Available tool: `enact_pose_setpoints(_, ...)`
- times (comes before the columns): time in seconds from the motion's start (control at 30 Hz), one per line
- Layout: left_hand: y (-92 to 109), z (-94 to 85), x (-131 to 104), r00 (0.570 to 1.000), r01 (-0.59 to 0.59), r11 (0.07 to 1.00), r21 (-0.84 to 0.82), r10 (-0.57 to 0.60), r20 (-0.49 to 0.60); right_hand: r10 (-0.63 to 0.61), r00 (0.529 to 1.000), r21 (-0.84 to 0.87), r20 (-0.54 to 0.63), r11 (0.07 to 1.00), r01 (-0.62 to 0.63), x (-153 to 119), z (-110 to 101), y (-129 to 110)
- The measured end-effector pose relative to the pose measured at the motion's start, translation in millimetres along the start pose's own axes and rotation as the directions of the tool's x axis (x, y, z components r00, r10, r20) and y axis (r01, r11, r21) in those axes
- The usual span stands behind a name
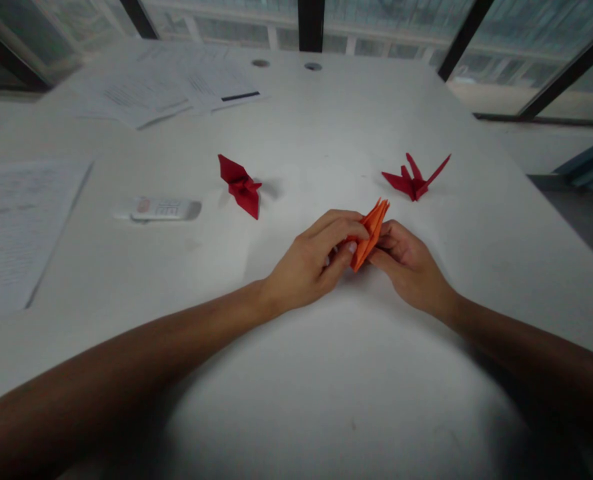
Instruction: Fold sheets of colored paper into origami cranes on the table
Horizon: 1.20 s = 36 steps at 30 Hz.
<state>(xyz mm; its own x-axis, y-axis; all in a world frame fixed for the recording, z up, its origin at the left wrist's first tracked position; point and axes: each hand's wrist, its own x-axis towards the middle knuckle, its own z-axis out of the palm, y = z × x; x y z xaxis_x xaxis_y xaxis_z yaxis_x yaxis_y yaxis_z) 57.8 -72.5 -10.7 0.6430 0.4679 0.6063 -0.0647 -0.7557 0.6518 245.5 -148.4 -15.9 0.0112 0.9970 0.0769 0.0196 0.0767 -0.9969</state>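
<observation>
White surface [296,373]: spans most of the view, faint marks near its front. Windows [391,27] with dark frames stand beyond its far edge.

Loose sheets [151,87]: printed, overlapping, lying at the far left; one bears a short dark bar. A printed stack [21,233] lies nearer, cut off by the left border of the view.

Left hand [323,257]: palm down, fingers bent over the left face of the orange paper, thumb at its lower part; clamped on it.

Right hand [411,263]: opposite side of the orange paper, thumb at its lower right edge, fingers curled and partly hidden behind it; clamped on it.

White item [163,209]: lies flat at the left between the stack and the left crane, printed on top; kind cannot be told.

Right crane [413,181]: red, folded, standing beyond the right hand, points raised. Left crane [242,187]: red, folded, resting beyond the left hand, wings spread.

Orange paper [369,239]: folded into a narrow, layered, pointed form, held tilted between both hands, nearer the wearer than the cranes. Its upper end shows several separate tips.

Two round holes [313,67]: set in the surface near its far edge.
</observation>
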Motion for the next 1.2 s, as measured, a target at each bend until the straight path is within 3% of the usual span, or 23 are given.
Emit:
enact_pose_setpoints(0.57,-1.5,2.5,-2.8,0.999,0.03,0.997,0.066,-0.029,-0.017,-0.026,0.999,0.015,-0.026,1.0,0.026,-0.7,2.0,-0.4)
enact_pose_setpoints(0.77,-3.6,3.8,-2.8,0.984,0.159,0.986,-0.046,-0.163,-0.077,-0.037,0.999,0.021,-0.027,0.999,0.038,-2.3,2.3,1.8)
enact_pose_setpoints(0.97,2.8,-0.7,-0.2,0.996,0.069,0.997,0.038,-0.067,-0.051,-0.037,0.998,0.0,-0.041,0.999,0.038,-3.0,2.9,1.7)
enact_pose_setpoints(1.2,3.1,3.2,-1.7,0.988,0.137,0.989,0.059,-0.132,-0.085,-0.037,0.998,-0.05,-0.059,0.998,0.034,-3.2,2.3,3.7)
